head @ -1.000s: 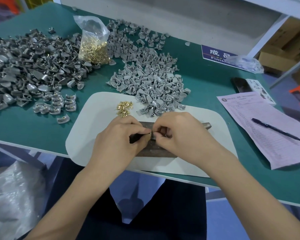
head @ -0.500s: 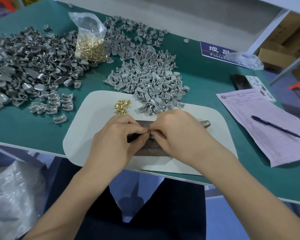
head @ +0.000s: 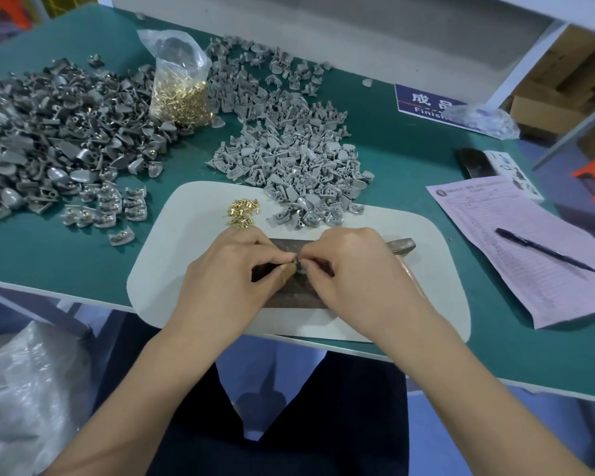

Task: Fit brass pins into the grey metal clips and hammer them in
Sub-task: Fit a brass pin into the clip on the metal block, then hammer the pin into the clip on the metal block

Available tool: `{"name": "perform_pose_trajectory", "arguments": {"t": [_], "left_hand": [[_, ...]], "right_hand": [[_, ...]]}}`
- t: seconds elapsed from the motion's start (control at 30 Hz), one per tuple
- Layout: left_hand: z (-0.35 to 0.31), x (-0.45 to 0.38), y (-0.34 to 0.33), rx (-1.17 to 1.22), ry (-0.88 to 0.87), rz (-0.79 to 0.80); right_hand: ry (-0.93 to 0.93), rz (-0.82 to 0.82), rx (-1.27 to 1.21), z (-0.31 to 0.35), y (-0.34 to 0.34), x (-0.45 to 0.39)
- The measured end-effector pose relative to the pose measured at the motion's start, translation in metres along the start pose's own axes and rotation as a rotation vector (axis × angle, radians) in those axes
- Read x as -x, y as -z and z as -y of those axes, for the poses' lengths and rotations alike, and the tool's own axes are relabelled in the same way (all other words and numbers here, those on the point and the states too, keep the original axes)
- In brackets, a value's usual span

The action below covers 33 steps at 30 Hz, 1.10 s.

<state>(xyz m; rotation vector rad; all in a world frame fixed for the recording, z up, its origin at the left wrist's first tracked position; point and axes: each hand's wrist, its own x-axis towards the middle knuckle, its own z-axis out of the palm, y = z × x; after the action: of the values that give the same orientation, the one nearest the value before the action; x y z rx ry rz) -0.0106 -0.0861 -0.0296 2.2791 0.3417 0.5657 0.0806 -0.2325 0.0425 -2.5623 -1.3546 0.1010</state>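
Both hands are meeting over the block (head: 291, 297). The left hand (head: 234, 280) and the right hand (head: 354, 273) are pinching one clip (head: 299, 266), probably to steady it while a pin goes in. Spare pins (head: 243, 213) are lying near, on the mat (head: 172, 269).

A big green table (head: 409, 159) fills the view, with a white wall panel (head: 323, 25) behind it at 12 o'clock. At 2 o'clock brown cardboard boxes (head: 557, 97) sit past a white post (head: 522, 60). The floor (head: 468, 441) at 5 o'clock is blue.
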Motion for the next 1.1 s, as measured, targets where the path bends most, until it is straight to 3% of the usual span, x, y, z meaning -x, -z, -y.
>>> {"name": "perform_pose_trajectory", "arguments": {"t": [0.1,0.27,0.4,0.47,0.53,0.57,0.63,0.7,0.87,1.03,1.1], "left_hand": [[-0.001,0.000,0.003,-0.011,-0.019,0.007],[-0.008,0.003,0.001,-0.141,-0.033,-0.034],[-0.008,0.001,0.003,-0.175,-0.020,-0.021],[-0.009,-0.001,0.004,-0.194,-0.028,-0.002],[-0.009,-0.002,0.005,-0.194,-0.038,0.010],[-0.008,-0.003,0.005,-0.192,-0.044,0.012],[-0.008,-0.003,0.006,-0.202,-0.056,0.021],[-0.008,-0.004,0.006,-0.217,-0.060,0.031],[-0.008,-0.006,0.007,-0.224,-0.053,0.043],[-0.007,-0.010,0.009,-0.241,-0.070,0.044],[-0.007,-0.011,0.009,-0.260,-0.083,0.046]], "right_hand": [[-0.041,0.043,0.143,0.012,-0.003,0.001],[-0.056,-0.007,0.149,0.009,-0.002,0.002],[-0.025,-0.070,-0.067,-0.009,-0.011,0.003],[-0.150,-0.292,-0.256,-0.029,-0.012,0.013],[-0.360,-0.457,-0.247,-0.053,-0.018,0.028],[-0.476,-0.442,-0.155,-0.064,-0.023,0.036],[-0.676,-0.258,0.049,-0.077,-0.034,0.052],[-0.736,-0.150,0.056,-0.083,-0.040,0.062],[-0.724,-0.087,0.121,-0.092,-0.032,0.063],[-0.460,-0.289,-0.325,-0.078,-0.011,0.061],[-0.357,-0.251,-0.419,-0.064,-0.005,0.061]]}}
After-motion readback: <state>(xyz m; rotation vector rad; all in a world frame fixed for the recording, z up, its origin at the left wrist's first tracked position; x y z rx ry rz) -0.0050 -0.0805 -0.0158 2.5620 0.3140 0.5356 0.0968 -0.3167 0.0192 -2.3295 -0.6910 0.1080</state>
